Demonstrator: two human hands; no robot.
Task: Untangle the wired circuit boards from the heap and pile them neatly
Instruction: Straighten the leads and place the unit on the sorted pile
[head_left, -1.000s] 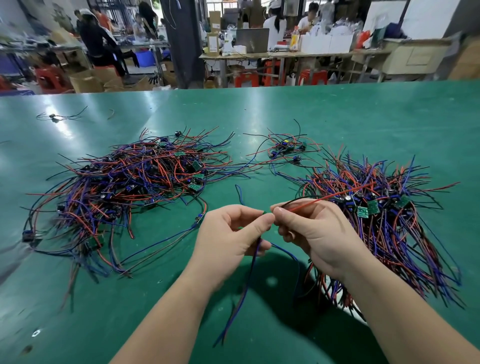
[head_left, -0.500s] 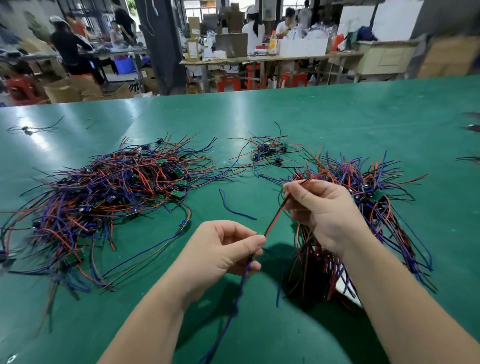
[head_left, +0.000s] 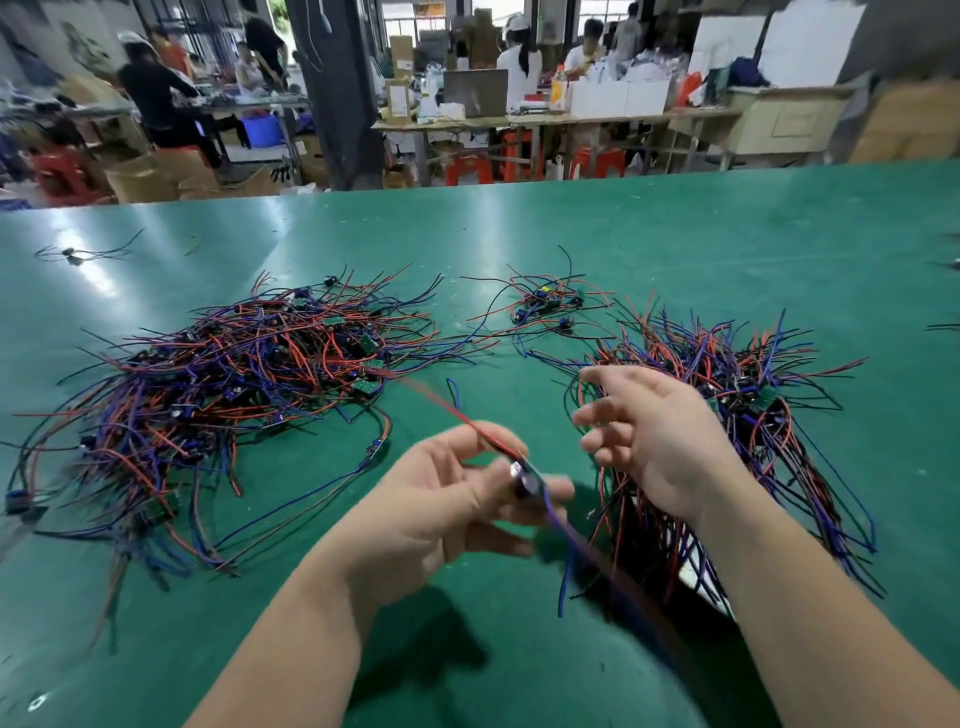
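Two masses of red, blue and black wire share the green table (head_left: 675, 234). Toward the left edge sprawls the tangled heap of wired circuit boards (head_left: 234, 384), wide and loose, with small green boards showing among crossed leads. Toward the right edge lies the combed pile of wired boards (head_left: 737, 395), its leads running roughly one way toward the near edge. It looks orderly by comparison. Between the two, nearer the far edge, sits a small loose cluster of boards and wires (head_left: 545, 304), and one stray wired piece (head_left: 72, 253) lies alone by the far left corner.

The left hand (head_left: 441, 504), raised over the near edge between heap and pile, pinches a small dark circuit board (head_left: 525, 477) at its fingertips. A red lead runs up toward the heap and a blue one hangs down, both blurred. The right hand (head_left: 660, 431) hovers just beside the pile with fingers spread and relaxed, holding nothing.

By my reckoning the job is about half done: the pile looks comparable in bulk to the heap, yet the whole heap — plus the small cluster — is left to sort. The held board seems free of the tangle and needs only laying onto the pile.
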